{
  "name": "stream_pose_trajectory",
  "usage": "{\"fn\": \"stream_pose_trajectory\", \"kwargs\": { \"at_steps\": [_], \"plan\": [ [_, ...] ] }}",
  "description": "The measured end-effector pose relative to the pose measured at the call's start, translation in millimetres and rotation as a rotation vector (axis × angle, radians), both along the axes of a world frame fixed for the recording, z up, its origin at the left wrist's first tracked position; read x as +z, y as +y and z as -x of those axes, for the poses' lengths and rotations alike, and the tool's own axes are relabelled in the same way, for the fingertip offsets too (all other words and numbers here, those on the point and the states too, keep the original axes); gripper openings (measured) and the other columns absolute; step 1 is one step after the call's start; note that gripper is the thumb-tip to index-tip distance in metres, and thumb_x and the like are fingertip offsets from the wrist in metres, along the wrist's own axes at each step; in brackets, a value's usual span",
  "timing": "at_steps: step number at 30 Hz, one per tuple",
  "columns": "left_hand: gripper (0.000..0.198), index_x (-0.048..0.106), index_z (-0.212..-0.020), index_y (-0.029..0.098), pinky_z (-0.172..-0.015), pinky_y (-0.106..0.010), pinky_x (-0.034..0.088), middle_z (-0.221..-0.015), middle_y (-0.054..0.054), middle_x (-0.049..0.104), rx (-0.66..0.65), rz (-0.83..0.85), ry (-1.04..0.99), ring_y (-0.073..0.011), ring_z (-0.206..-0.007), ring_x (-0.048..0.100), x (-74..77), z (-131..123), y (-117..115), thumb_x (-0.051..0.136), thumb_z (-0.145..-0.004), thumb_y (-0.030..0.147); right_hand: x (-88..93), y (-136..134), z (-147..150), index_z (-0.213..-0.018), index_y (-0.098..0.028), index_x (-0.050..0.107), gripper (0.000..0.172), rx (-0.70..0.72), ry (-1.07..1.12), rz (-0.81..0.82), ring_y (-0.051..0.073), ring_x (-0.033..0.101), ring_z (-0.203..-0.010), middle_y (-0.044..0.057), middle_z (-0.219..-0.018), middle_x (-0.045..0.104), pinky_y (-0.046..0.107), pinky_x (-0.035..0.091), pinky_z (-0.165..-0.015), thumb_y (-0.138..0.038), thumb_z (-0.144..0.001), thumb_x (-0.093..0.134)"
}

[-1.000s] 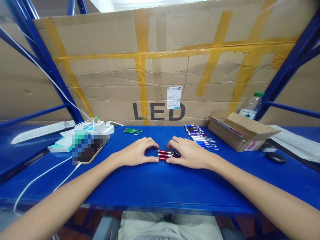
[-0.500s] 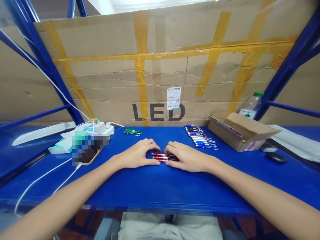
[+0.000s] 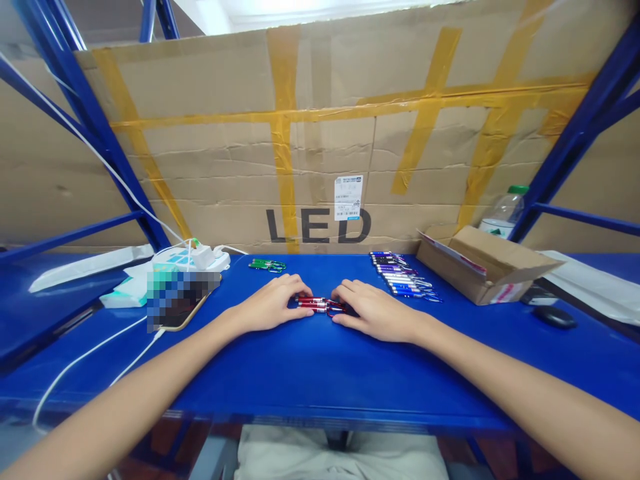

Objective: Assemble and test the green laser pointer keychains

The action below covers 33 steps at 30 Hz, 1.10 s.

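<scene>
Several red keychain flashlights [image 3: 314, 305] with carabiner clips lie side by side on the blue table in front of me. My left hand [image 3: 270, 304] pinches their left ends between thumb and fingers. At the clip end, my right hand [image 3: 377, 312] is curled round the carabiners, with its thumb and fingertips on either side. Beyond my left hand sit green keychain flashlights [image 3: 267, 265]. To the right and farther back, a row of blue, purple, black and silver keychain flashlights [image 3: 400, 275] is laid out.
An open cardboard box [image 3: 487, 263] stands at the right, near a black mouse [image 3: 554, 317] and a clear bottle [image 3: 505, 210]. At the left are a phone [image 3: 185, 303], white cables and a power strip [image 3: 200, 257]. A large cardboard sheet [image 3: 225, 160] walls off the back.
The red flashlights have moved slightly left and away from me. My left hand has closed in on their ends, and more of the clips shows beside my right hand.
</scene>
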<state>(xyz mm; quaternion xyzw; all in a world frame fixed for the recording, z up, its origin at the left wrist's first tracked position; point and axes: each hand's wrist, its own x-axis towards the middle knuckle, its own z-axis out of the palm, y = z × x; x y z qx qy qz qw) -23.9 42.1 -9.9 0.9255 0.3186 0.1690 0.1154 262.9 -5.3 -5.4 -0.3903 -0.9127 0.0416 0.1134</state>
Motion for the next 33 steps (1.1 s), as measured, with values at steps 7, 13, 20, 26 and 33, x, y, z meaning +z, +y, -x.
{"fn": "stream_pose_trajectory", "kwargs": {
  "at_steps": [7,13,20,26,33],
  "plan": [
    [0.031,0.072,-0.125,0.026,-0.103,-0.041,0.048,-0.121,-0.006,0.070,-0.015,-0.032,0.011,-0.0270,-0.113,0.063,0.4,-0.9,-1.2,0.073,-0.103,0.048,-3.1,0.4,0.0,-0.116,-0.021,0.059,0.017,0.022,0.037,-0.003,0.028,0.063,-0.099,0.011,-0.115,0.069,0.044,0.052,-0.089,-0.038,-0.112,0.057],
    [0.027,0.071,-0.126,0.026,-0.104,-0.041,0.048,-0.123,-0.006,0.070,-0.041,-0.031,-0.013,-0.0269,-0.115,0.062,1.8,-1.5,-3.4,0.071,-0.105,0.043,-0.8,-2.0,1.0,-0.109,-0.023,0.056,0.012,0.059,0.071,0.009,0.026,0.062,-0.094,0.008,-0.110,0.067,0.041,0.051,-0.086,-0.034,-0.113,0.055],
    [0.026,0.071,-0.125,0.026,-0.104,-0.042,0.047,-0.124,-0.007,0.068,-0.055,-0.022,0.001,-0.0267,-0.115,0.061,6.6,-2.7,-6.7,0.067,-0.107,0.045,-3.5,-1.5,1.6,-0.111,-0.024,0.055,0.006,0.064,0.072,0.003,0.025,0.062,-0.095,0.008,-0.113,0.065,0.040,0.052,-0.087,-0.030,-0.113,0.055],
    [0.026,0.073,-0.123,0.026,-0.104,-0.041,0.047,-0.122,-0.007,0.068,-0.075,-0.017,-0.009,-0.0260,-0.114,0.061,7.0,-2.4,-6.1,0.067,-0.107,0.045,-4.8,-0.2,0.9,-0.111,-0.023,0.055,0.010,0.062,0.063,0.003,0.026,0.061,-0.095,0.009,-0.111,0.065,0.042,0.052,-0.087,-0.032,-0.113,0.053],
    [0.028,0.073,-0.124,0.026,-0.104,-0.042,0.048,-0.122,-0.008,0.068,-0.088,-0.038,-0.016,-0.0271,-0.115,0.061,4.2,-1.2,-3.9,0.066,-0.107,0.047,-3.0,-0.4,0.5,-0.117,-0.022,0.057,0.013,0.064,0.040,0.007,0.027,0.062,-0.100,0.011,-0.116,0.065,0.044,0.052,-0.091,-0.033,-0.114,0.051]
  ]
}}
